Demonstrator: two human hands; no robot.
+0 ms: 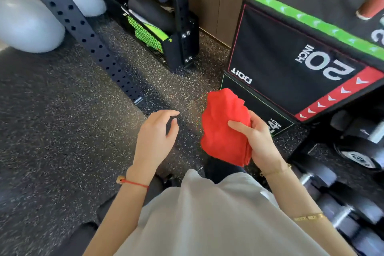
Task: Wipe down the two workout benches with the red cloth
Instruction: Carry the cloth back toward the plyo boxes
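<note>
A bunched red cloth (223,124) hangs in front of my body, above the speckled floor. My right hand (259,141) grips it from the right, thumb laid across the front of the fabric. My left hand (155,133) hovers to the left of the cloth, apart from it, fingers loosely curled and holding nothing. No workout bench shows in this view.
A black plyo box (291,64) marked 20 INCH stands at the right. Dumbbells (342,210) lie on the floor at the lower right. A perforated black rack beam (83,33) runs diagonally at the left, with grey exercise balls (27,23) behind and a storage rack (166,27) beyond.
</note>
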